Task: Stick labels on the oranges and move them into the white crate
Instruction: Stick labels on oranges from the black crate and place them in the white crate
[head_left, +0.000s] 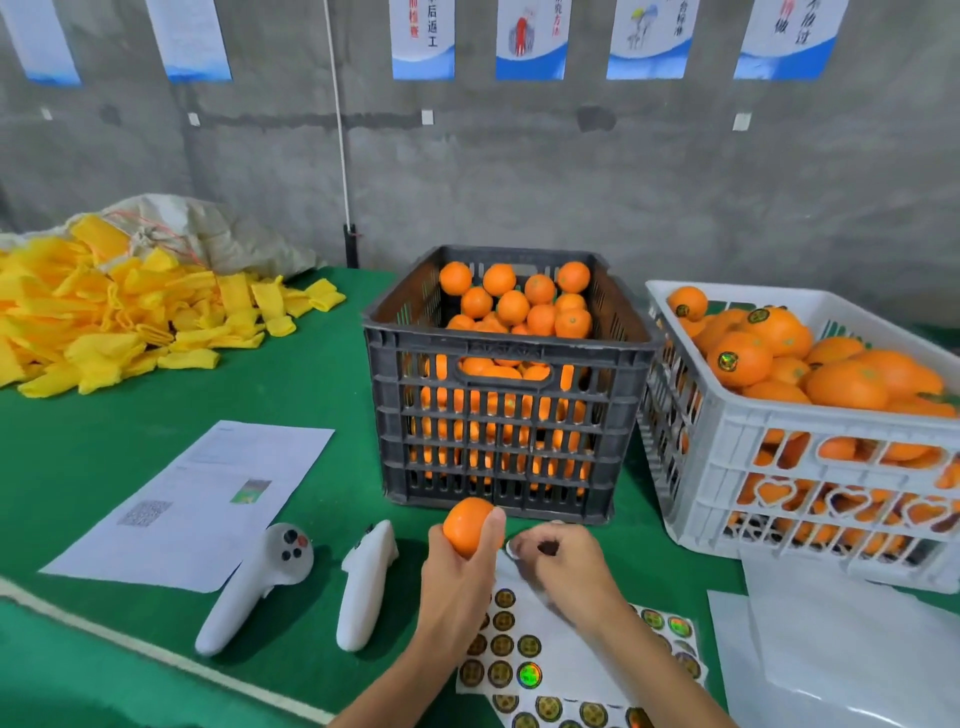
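Item: orange (469, 525), lower centre of the frame, in front of the black crate (511, 374). The left hand (457, 566) is wrapping its grip around the fruit, fingers curled at the sides. Likely firm, light, smooth-skinned; best held around the middle, leaving the top free. The right hand (558, 564) is pinching what looks like a label just beside it, over the sticker sheet (524, 649); thin, flimsy, tacky, best taken by its edge. White crate (810, 415), right of frame, is already holding labelled oranges.
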